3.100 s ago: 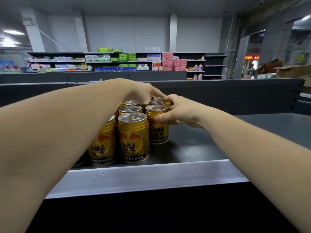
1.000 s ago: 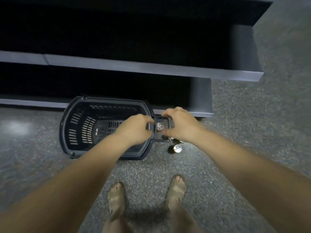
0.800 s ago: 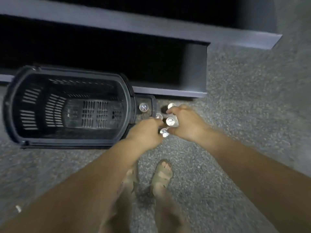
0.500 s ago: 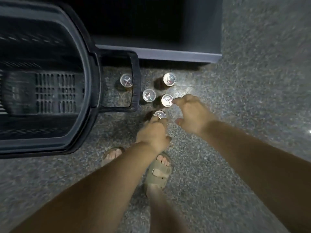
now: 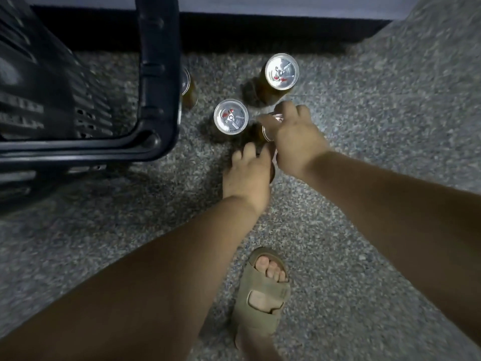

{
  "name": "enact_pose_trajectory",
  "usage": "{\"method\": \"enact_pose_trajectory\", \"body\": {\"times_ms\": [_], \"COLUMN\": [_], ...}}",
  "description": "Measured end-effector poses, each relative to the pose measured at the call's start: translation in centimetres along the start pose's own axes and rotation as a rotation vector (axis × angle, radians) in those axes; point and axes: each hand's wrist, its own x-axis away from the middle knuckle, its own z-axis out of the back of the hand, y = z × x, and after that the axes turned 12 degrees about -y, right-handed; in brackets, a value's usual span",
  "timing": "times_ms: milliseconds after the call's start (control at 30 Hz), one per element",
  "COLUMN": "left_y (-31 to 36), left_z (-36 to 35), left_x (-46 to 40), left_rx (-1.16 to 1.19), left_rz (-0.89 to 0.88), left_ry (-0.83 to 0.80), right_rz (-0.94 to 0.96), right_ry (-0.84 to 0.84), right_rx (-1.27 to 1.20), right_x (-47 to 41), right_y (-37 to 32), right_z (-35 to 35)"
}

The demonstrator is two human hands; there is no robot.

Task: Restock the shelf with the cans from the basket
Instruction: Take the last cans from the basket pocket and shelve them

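Both hands have dropped lower over the loose cans than half a second ago, and the camera has come down with them, so the basket now fills only the left edge. Fingers (image 5: 268,121) of the right hand (image 5: 296,142) curl over the rim of a can (image 5: 266,131) standing on the floor, gripping it from above; most of that can is hidden under the hand. Just below it, the left hand (image 5: 247,178) reaches with its fingers (image 5: 248,152) bent down around a second can (image 5: 272,170), of which only a dark sliver shows at the hand's right edge; whether they clamp it or only touch it I cannot tell.

Three more cans stand upright on the speckled floor (image 5: 390,126): one with a silver lid (image 5: 230,116) just left of the right hand, one (image 5: 281,71) further back, and one (image 5: 188,87) half hidden behind the basket handle (image 5: 158,74). That makes five cans in view, all on the floor beside the basket.

What shows of the dark plastic basket (image 5: 52,95) holds no can. Behind the cans runs the dark base of the shelf (image 5: 260,32). One foot in a tan sandal (image 5: 263,293) stands near the bottom of the view.
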Motion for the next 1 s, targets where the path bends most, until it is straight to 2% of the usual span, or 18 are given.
{"method": "enact_pose_trajectory", "body": {"times_ms": [67,200,367,533,700,1000], "left_y": [-0.4,-0.8,0.8,6.9,14.5,22.6], "left_z": [-0.1,0.4,3.6,10.9,22.3,46.3], "left_x": [-0.1,0.2,4.4,13.0,22.9,40.7], "left_rx": [0.019,0.044,0.057,0.107,0.060,-0.113], "left_rz": [-0.035,-0.077,-0.073,-0.110,-0.234,-0.398], "left_ry": [0.018,0.025,0.054,-0.015,-0.042,0.186], "right_rz": [-0.020,0.002,0.076,0.104,0.106,0.187], "right_ry": [0.040,-0.036,-0.070,-0.066,0.037,0.320], "right_rx": [0.003,-0.058,-0.048,-0.087,-0.084,0.008], "right_x": [-0.7,-1.7,2.9,13.8,26.4,46.0], "right_y": [0.3,0.8,1.4,0.9,-1.4,-9.9], "right_z": [-0.3,-0.2,5.7,17.3,31.5,54.1]}}
